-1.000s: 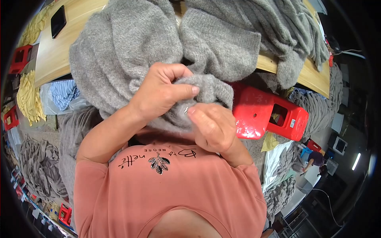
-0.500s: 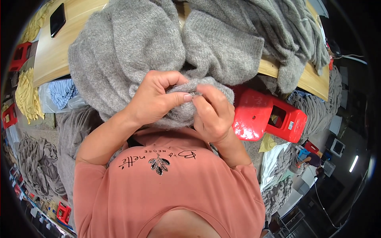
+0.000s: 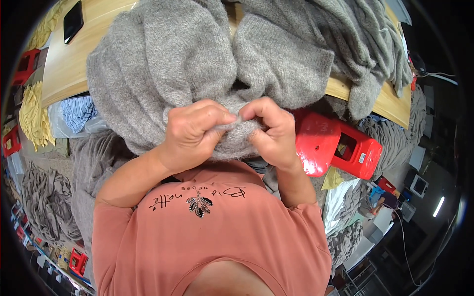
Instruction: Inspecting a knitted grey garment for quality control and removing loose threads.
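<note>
Fingers (image 3: 217, 121) of both hands pinch grey knit garment (image 3: 168, 64); red stool (image 3: 340, 145) beside; wooden surface (image 3: 64, 64) mostly covered.

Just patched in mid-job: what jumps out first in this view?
A big grey knitted garment fills the upper middle, spilling off the wooden table toward the person. At centre, the left hand and right hand pinch a fold of it between them. A bright red plastic stool lies at the right.

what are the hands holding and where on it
Both hands pinch the grey knitted garment at a bunched fold of its near edge, close to the chest: left hand and right hand side by side, fingertips gripping the fabric between them.
</note>
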Demonstrator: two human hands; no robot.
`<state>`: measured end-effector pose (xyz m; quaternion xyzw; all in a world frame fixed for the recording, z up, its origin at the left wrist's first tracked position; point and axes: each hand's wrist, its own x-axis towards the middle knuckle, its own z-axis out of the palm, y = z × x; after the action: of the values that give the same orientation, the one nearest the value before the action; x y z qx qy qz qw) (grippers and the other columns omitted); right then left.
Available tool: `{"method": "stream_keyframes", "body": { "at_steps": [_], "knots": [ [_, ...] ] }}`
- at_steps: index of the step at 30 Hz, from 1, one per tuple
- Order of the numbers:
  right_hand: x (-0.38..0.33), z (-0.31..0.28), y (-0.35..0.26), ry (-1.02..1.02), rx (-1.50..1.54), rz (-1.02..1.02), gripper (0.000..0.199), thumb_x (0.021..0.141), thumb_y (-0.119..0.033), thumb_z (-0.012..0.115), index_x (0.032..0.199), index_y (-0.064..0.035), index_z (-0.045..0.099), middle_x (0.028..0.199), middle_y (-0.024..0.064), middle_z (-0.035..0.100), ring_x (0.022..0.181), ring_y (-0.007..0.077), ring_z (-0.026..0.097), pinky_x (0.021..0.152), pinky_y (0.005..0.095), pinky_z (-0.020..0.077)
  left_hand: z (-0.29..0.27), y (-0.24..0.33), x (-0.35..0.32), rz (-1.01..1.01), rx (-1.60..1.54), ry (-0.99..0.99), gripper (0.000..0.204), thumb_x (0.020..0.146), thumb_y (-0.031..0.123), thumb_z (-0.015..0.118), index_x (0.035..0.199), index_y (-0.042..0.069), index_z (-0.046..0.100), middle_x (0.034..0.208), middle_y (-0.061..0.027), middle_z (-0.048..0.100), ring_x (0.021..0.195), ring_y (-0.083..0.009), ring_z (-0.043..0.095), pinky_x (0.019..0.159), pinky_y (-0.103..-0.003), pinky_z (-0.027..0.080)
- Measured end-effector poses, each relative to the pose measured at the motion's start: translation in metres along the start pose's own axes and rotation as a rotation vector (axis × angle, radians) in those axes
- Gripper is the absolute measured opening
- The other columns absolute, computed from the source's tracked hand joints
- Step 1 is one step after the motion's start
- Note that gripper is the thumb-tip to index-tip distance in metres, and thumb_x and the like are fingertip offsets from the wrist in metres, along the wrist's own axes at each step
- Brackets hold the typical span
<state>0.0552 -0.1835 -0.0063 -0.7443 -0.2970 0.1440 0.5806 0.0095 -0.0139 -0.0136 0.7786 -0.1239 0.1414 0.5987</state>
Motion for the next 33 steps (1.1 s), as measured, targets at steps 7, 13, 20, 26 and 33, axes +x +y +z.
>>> {"method": "stream_keyframes", "body": {
  "at_steps": [7,13,20,26,33],
  "knots": [
    [-0.001,0.005,-0.001,0.026,-0.139,-0.001,0.026,0.059,0.008,0.048,0.084,0.0036,0.054,0.070,0.0130,0.053,0.061,0.0208,0.054,0.056,0.0263,0.0418,-0.002,-0.001,0.002,0.155,0.115,0.015,0.030,0.055,-0.015,0.057,0.081,0.000,0.059,0.070,-0.0103,0.060,0.064,-0.0229,0.061,0.053,-0.029,0.048],
    [-0.008,0.023,-0.005,0.246,-0.320,-0.232,0.028,0.053,0.010,0.045,0.080,0.0049,0.053,0.065,0.0145,0.049,0.049,0.0273,0.048,0.046,0.0327,0.0382,0.001,-0.001,0.000,0.338,0.282,0.084,0.026,0.060,-0.012,0.061,0.083,0.000,0.057,0.071,-0.0119,0.060,0.056,-0.0230,0.057,0.048,-0.028,0.044],
    [0.006,0.030,0.009,0.370,-0.455,-0.407,0.029,0.048,0.009,0.046,0.076,0.0034,0.052,0.059,0.0117,0.046,0.046,0.0263,0.046,0.041,0.0330,0.0376,0.011,0.000,-0.006,0.386,0.354,0.161,0.024,0.056,-0.010,0.058,0.078,-0.003,0.058,0.065,-0.0110,0.056,0.054,-0.0233,0.055,0.046,-0.030,0.041],
    [-0.006,0.014,0.009,-0.178,0.053,-0.423,0.029,0.062,-0.006,0.070,0.086,0.0013,0.056,0.074,0.0135,0.056,0.066,0.0296,0.057,0.056,0.0329,0.0460,-0.019,-0.012,-0.018,0.404,0.576,0.179,0.025,0.060,-0.011,0.054,0.083,-0.002,0.054,0.070,-0.0140,0.059,0.057,-0.0273,0.057,0.049,-0.032,0.044],
    [-0.043,-0.025,0.066,-0.177,-0.743,0.155,0.053,0.059,-0.014,0.072,0.104,-0.0032,0.044,0.094,0.0127,0.052,0.092,0.0313,0.051,0.067,0.0411,0.0462,-0.084,0.006,-0.084,-0.107,1.301,0.106,0.020,0.065,-0.009,0.053,0.082,0.001,0.053,0.086,-0.0130,0.061,0.077,-0.0272,0.059,0.064,-0.034,0.046]
  ]
}}
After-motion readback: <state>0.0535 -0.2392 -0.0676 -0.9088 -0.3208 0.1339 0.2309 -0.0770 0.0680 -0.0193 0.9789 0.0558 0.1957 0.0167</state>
